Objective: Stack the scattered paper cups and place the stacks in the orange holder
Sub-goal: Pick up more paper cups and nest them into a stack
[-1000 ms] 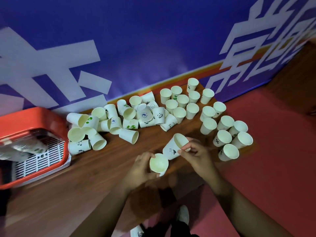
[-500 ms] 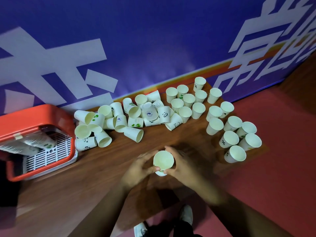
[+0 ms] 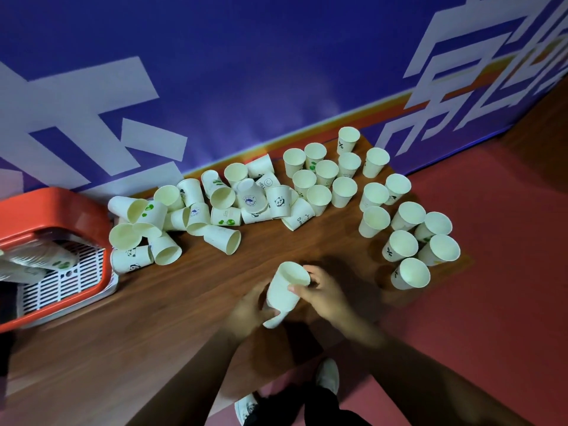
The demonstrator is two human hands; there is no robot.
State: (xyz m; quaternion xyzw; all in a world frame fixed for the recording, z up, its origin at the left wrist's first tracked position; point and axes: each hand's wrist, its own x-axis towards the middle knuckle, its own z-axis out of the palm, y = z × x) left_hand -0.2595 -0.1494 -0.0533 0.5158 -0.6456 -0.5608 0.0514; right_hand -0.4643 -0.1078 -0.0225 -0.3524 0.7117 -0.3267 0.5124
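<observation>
Blue banner behind wooden table [image 3: 184,302]. Holder [image 3: 55,210] far left; loose cups [image 3: 215,207] between it and hands. Left hand [image 3: 246,312] and right hand [image 3: 322,290] both clasp nested stack [image 3: 284,290], mouth tilted up-right. Left hand nearer holder.

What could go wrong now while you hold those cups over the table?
The small stack is held tilted between the left hand and right hand, so a cup might slide out. The upright cups stand close to the table's right edge; a bumped one could fall to the floor. The tipped-over pile may roll if nudged.
</observation>
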